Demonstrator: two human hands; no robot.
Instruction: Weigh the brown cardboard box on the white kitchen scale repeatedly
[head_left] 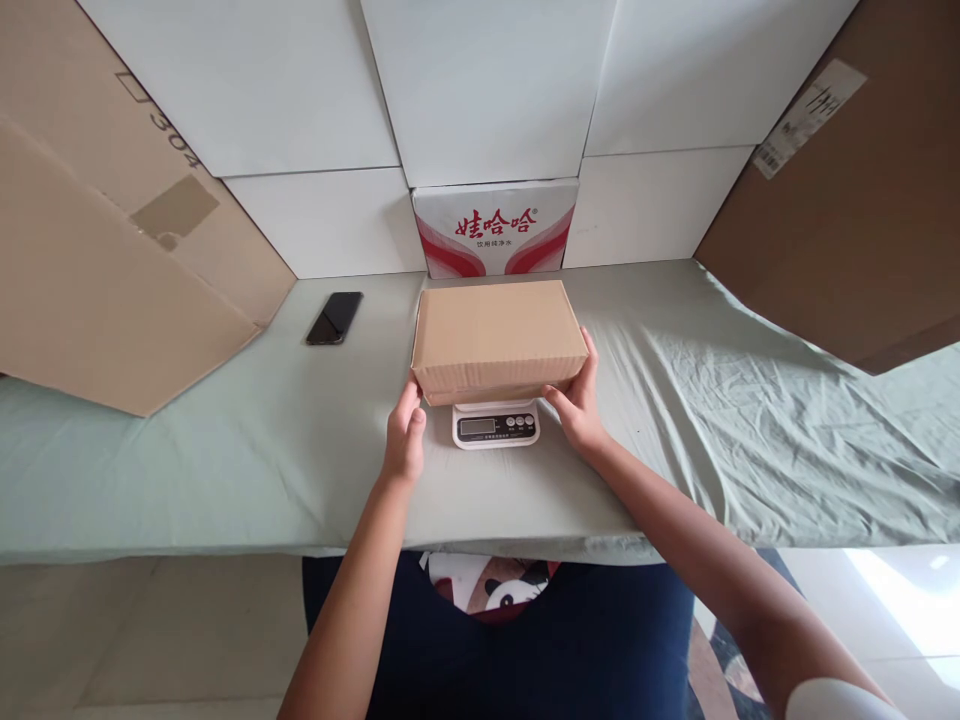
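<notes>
A plain brown cardboard box point(496, 335) rests on a small white digital scale point(496, 425) in the middle of the table. My left hand point(405, 438) touches the box's near left corner with its fingertips. My right hand point(579, 400) cups the box's right end, thumb against the front face. Only the front strip of the scale, with its display and buttons, shows from under the box.
A pale green cloth point(675, 420) covers the table. A black phone point(334, 317) lies at the back left. Large cardboard sheets lean at the left point(112, 260) and right point(855, 210). A red-and-white printed carton point(495, 228) stands behind the box against white panels.
</notes>
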